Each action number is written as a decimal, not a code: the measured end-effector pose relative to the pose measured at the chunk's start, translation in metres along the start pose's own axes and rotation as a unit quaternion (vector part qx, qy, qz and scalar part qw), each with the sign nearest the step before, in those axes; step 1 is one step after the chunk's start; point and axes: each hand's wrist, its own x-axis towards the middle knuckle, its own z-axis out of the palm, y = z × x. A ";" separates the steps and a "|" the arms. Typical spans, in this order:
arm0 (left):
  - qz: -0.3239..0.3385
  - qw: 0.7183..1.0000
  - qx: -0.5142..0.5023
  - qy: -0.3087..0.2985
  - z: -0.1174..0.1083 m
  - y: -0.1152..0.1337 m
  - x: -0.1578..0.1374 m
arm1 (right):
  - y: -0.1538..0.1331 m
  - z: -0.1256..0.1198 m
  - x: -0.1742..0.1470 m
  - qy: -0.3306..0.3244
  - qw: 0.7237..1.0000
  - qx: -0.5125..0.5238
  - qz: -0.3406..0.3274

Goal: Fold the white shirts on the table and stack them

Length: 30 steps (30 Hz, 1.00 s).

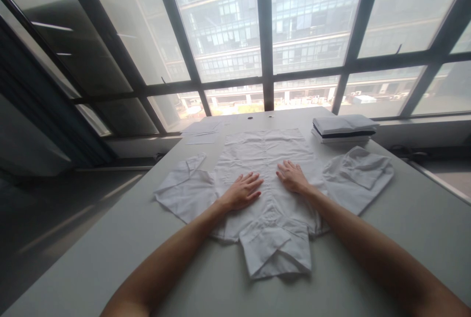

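My left grip [243,191] and right grip [293,176] lie palm down on a white, wrinkled woven-cloth shirt [265,152], one either side of its central seam. Both have fingers stretched out flat, clasping nothing; the left points toward two o'clock, the right toward ten. My bare forearms [180,248] enter from seven and five o'clock. The shirt spreads over the middle of the smooth white worktop [423,209], its sleeves [187,187] at nine and three o'clock, a folded flap [274,253] at six. From it, a folded white cloth stack with a dark layer [344,128] sits at two o'clock, thin white sheets [201,133] at ten.
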 end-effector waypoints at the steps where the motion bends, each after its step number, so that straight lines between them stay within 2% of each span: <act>1: 0.000 1.000 -0.001 0.000 0.000 0.000 0.000 | 0.000 0.000 0.000 0.001 1.000 0.000 0.000; 30: -0.001 1.000 -0.007 0.000 0.002 -0.002 0.001 | 0.001 0.001 0.000 0.001 1.000 0.000 -0.005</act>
